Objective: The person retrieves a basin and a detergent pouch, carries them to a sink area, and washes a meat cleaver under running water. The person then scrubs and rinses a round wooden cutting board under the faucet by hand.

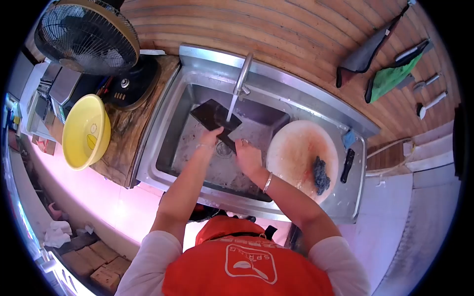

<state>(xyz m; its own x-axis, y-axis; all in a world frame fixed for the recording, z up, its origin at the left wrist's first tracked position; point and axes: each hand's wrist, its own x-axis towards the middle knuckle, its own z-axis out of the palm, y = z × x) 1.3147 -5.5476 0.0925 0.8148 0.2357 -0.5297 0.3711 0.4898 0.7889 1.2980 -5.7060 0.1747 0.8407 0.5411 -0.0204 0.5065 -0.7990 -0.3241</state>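
Fingers of our left hand and right hand clamp the cleaver beneath the running faucet, over the sink, where a wet grip could slip and cut us.

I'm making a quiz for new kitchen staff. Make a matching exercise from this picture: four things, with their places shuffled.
1. dark flat object
2. grey scrubber-like clump
3. green cloth
4. fan

A. hanging against the wooden wall
B. left of the sink
C. beneath the running tap
D. on the round board

Pairs: 1-C, 2-D, 3-A, 4-B
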